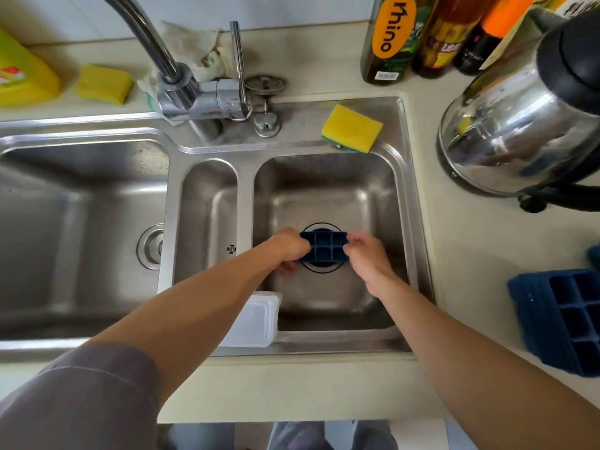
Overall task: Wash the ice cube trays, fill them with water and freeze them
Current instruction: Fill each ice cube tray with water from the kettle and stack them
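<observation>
A small blue ice tray (323, 247) is held level over the drain (321, 269) of the right sink basin (324, 196). The left hand (290, 250) grips its left end, fingers curled under; the right hand (365, 251) pinches its right end. A second blue tray (565, 323) (larger, cells up) sits on the counter (461, 241) to the right. A clear lid (256, 319) leans at the basin's near-left corner. A yellow sponge (352, 127) lies on the sink ledge behind, a kettle (519, 125) farther right.

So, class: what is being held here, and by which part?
A blue ice cube tray, gripped at its opposite ends by the left hand and right hand.
</observation>
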